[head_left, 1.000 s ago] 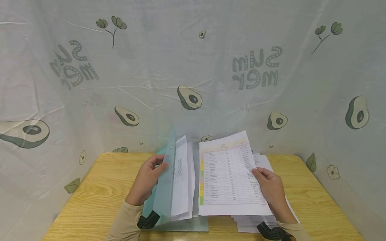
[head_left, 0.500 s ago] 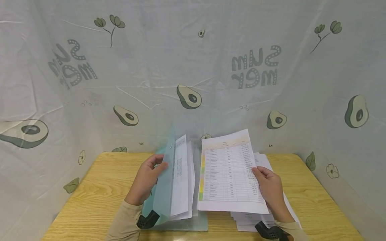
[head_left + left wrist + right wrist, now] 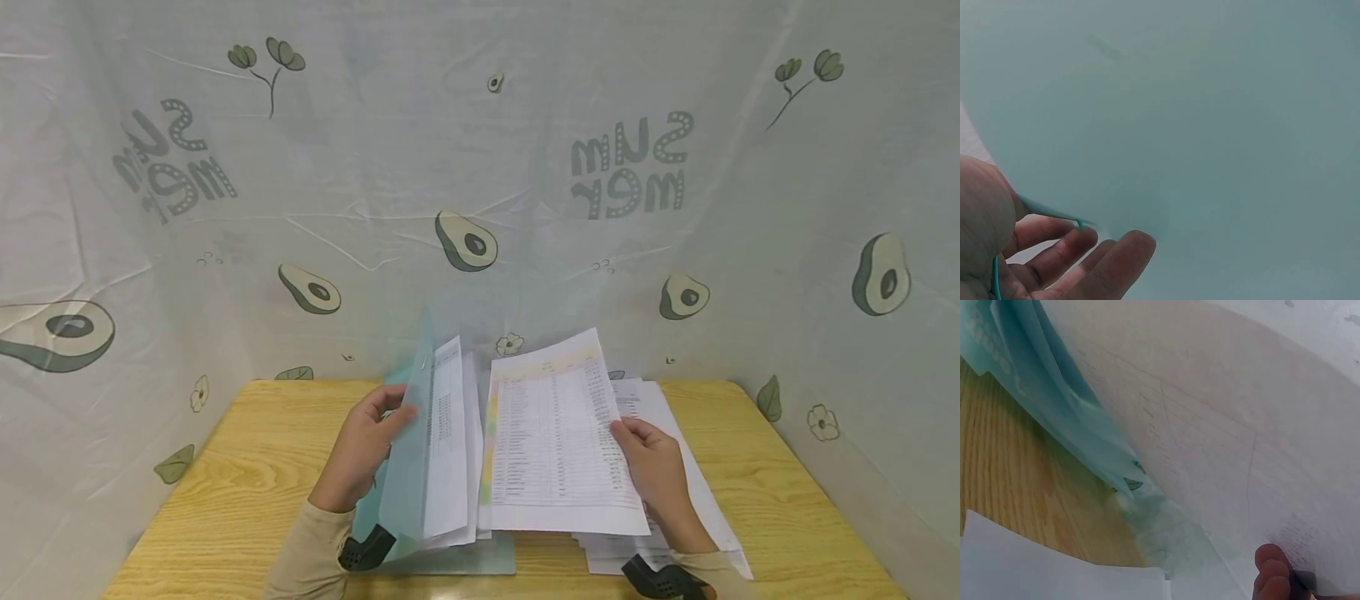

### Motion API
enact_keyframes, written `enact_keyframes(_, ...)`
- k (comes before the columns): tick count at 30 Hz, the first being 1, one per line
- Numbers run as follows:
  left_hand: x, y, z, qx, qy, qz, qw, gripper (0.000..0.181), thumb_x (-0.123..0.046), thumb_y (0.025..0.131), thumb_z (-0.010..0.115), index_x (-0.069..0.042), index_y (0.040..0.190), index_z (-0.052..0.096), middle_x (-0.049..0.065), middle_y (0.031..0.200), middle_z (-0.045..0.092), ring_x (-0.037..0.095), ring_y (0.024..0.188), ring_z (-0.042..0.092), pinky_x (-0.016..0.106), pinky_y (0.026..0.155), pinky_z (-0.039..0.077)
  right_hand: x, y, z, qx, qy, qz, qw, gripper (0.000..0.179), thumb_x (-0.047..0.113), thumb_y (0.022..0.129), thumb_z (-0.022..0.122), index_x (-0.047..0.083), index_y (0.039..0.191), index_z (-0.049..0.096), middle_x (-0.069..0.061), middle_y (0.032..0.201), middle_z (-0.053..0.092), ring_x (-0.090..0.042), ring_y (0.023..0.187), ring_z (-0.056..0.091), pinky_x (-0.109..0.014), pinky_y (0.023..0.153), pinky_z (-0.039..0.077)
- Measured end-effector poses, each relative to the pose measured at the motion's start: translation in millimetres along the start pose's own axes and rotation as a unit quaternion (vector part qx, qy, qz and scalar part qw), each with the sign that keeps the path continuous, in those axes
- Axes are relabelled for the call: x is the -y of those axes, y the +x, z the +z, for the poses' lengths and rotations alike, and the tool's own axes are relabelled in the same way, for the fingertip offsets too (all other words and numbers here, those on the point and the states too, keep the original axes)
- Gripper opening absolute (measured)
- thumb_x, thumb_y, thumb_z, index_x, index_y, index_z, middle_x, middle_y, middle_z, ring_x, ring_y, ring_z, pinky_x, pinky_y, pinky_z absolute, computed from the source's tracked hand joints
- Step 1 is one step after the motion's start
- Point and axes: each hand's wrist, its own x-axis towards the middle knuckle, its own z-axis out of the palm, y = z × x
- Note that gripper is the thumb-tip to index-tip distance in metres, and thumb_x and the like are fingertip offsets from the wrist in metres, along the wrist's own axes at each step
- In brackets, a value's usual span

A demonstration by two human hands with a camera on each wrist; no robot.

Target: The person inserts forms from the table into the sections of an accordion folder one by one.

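Observation:
A translucent teal folder [image 3: 403, 475] stands partly opened on the table, with white papers [image 3: 447, 450] inside it. My left hand [image 3: 363, 450] holds its raised cover between thumb and fingers; the cover [image 3: 1210, 125] fills most of the left wrist view. A printed sheet [image 3: 558, 442] with a table and coloured edge strips is pinched along its right edge by my right hand [image 3: 660, 471]. The sheet's left edge overlaps the folder's right side; whether they touch I cannot tell. From the right wrist, the sheet's back [image 3: 1197, 425] shows above the fingertips [image 3: 1272, 575].
Under and beside my right forearm lies a loose stack of white papers [image 3: 712, 525]. Everything rests on a wood-grain table [image 3: 262, 467]. Behind its far edge hangs a pale curtain [image 3: 525, 275] with avocado prints.
My right hand and the printed sheet lifted slightly, then shifted left to the folder, uncovering more of the paper stack. My left hand keeps its hold on the cover.

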Motion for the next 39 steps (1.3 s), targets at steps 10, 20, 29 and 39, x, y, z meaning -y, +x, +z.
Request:
enact_keyframes(10,-1.4,-0.7,0.6,0.002,-0.002,-0.006,1.0,0.031,-0.013,0.103,0.063,-0.004,0.132,0.064,0.016,0.124,0.06,0.024,0.098,0.062,0.035,0.073,0.055,0.4,-5.9,6.4,0.037,0.001,0.023,0.999,0.038,0.028,0.105,0.062,-0.005,0.124,0.068,-0.012,0.097,0.075,-0.015,0.072,0.069,-0.027,0.059,0.055)
enact_keyframes(20,-2.8,-2.0,2.0,-0.001,0.011,-0.01,0.9999,0.03,-0.013,0.102,0.063,-0.005,0.131,0.065,0.013,0.121,0.06,0.021,0.095,0.059,0.029,0.066,0.048,-9.5,-11.4,28.4,0.047,0.023,0.011,0.9986,0.034,0.024,0.106,0.061,-0.004,0.122,0.069,-0.014,0.099,0.075,-0.018,0.075,0.072,-0.027,0.06,0.057)
enact_keyframes(29,-0.3,-0.6,2.4,0.001,0.008,-0.012,0.9999,0.03,-0.014,0.102,0.064,-0.006,0.13,0.065,0.013,0.121,0.059,0.022,0.095,0.06,0.03,0.067,0.049,-9.4,-7.5,43.5,0.051,0.032,0.012,0.9981,0.034,0.024,0.105,0.062,-0.003,0.122,0.07,-0.014,0.099,0.074,-0.019,0.075,0.072,-0.028,0.06,0.057)
enact_keyframes(39,0.4,-0.2,3.5,0.008,-0.002,-0.005,0.9999,0.03,-0.013,0.103,0.063,-0.004,0.131,0.064,0.014,0.121,0.058,0.023,0.096,0.061,0.032,0.07,0.052,-2.5,1.6,50.8,0.053,0.052,0.025,0.9969,0.034,0.024,0.105,0.061,-0.003,0.123,0.069,-0.015,0.101,0.074,-0.019,0.076,0.072,-0.027,0.061,0.057)
